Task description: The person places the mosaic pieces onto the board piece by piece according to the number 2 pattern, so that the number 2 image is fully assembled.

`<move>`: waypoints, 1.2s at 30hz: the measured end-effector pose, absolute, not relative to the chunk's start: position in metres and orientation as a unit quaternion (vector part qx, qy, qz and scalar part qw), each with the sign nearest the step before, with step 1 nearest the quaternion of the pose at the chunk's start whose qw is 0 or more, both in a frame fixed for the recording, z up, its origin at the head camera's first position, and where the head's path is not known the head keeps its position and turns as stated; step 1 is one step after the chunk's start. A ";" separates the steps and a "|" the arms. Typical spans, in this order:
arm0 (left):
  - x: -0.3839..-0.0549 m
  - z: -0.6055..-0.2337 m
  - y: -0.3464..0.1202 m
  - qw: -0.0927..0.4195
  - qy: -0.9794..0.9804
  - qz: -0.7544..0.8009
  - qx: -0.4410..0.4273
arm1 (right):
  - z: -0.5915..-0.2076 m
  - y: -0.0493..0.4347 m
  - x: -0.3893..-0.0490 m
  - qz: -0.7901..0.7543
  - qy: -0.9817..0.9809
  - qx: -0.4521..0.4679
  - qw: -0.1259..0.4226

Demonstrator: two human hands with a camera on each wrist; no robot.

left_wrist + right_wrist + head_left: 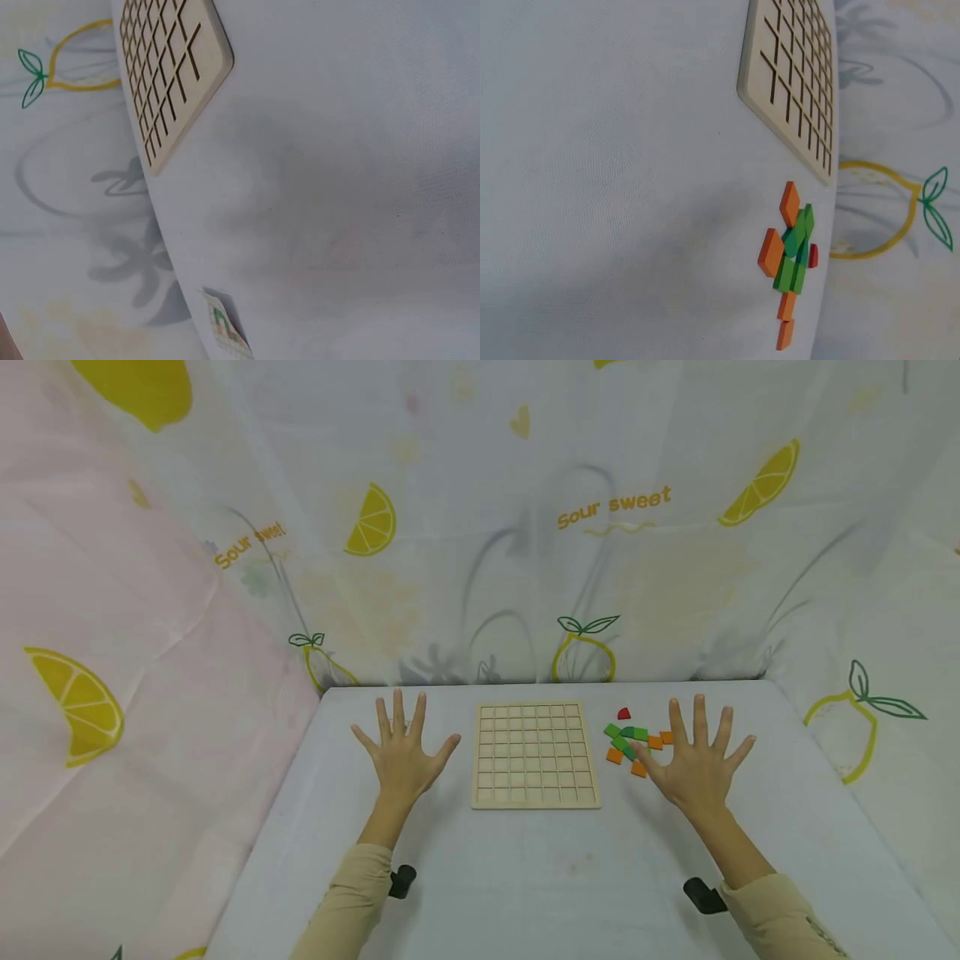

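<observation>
My left hand hovers over the left of the table with its fingers spread, holding nothing. A small patterned card lies near the back edge in the left wrist view; in the head view that hand mostly hides it. Between the hands lies a square wooden grid board. On the right, my right hand is spread wide too and grips nothing. Beside its thumb are loose flat pieces: several orange squares, several green pieces and one red rounded piece. The hand may cover some pieces in the head view.
A white cloth covers the table. Lemon-printed curtains rise behind it and at both sides. Black wrist mounts show near both sleeves.
</observation>
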State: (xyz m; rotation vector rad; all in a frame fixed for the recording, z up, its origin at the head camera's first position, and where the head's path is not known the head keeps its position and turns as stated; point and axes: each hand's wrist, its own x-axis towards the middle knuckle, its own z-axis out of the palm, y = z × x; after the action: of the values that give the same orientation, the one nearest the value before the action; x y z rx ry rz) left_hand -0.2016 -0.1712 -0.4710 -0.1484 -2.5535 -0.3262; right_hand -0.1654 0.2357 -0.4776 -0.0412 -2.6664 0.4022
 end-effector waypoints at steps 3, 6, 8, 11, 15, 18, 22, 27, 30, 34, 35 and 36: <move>-0.202 -0.471 -0.171 0.279 -0.951 -0.123 -0.056 | -0.479 0.235 -0.165 0.146 -0.964 -0.014 0.223; -0.202 -0.472 -0.171 0.279 -0.951 -0.123 -0.055 | -0.480 0.234 -0.165 0.143 -0.965 -0.014 0.220; -0.201 -0.473 -0.171 0.277 -0.951 -0.124 -0.055 | -0.480 0.234 -0.165 0.142 -0.966 -0.015 0.215; -0.200 -0.475 -0.171 0.279 -0.950 -0.131 -0.055 | -0.481 0.233 -0.166 0.145 -0.967 -0.012 0.210; -0.200 -0.477 -0.171 0.284 -0.947 -0.139 -0.058 | -0.483 0.233 -0.167 0.163 -0.962 0.004 0.220; -0.199 -0.480 -0.170 0.265 -0.952 -0.141 -0.052 | -0.489 0.236 -0.168 0.191 -0.956 0.019 0.223; -0.193 -0.487 -0.167 0.225 -0.964 -0.139 -0.035 | -0.500 0.241 -0.167 0.247 -0.944 0.031 0.218; -0.184 -0.503 -0.161 0.184 -0.974 -0.129 -0.019 | -0.516 0.247 -0.163 0.293 -0.933 0.035 0.208; -0.179 -0.514 -0.158 0.161 -0.978 -0.135 -0.012 | -0.526 0.250 -0.161 0.295 -0.936 0.030 0.192; -0.172 -0.528 -0.154 0.144 -0.976 -0.160 -0.013 | -0.536 0.251 -0.161 0.301 -0.937 0.020 0.178; -0.171 -0.532 -0.153 0.140 -0.975 -0.170 -0.014 | -0.539 0.252 -0.161 0.304 -0.936 0.018 0.176; -0.169 -0.535 -0.152 0.137 -0.974 -0.179 -0.015 | -0.541 0.252 -0.162 0.308 -0.935 0.016 0.175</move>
State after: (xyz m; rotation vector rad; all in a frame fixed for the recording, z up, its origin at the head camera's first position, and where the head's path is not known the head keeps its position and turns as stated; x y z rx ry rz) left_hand -0.1691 -0.1518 -0.5354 -0.0434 -2.8198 -0.5187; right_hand -0.1618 0.2518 -0.5407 0.0448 -2.6500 0.8718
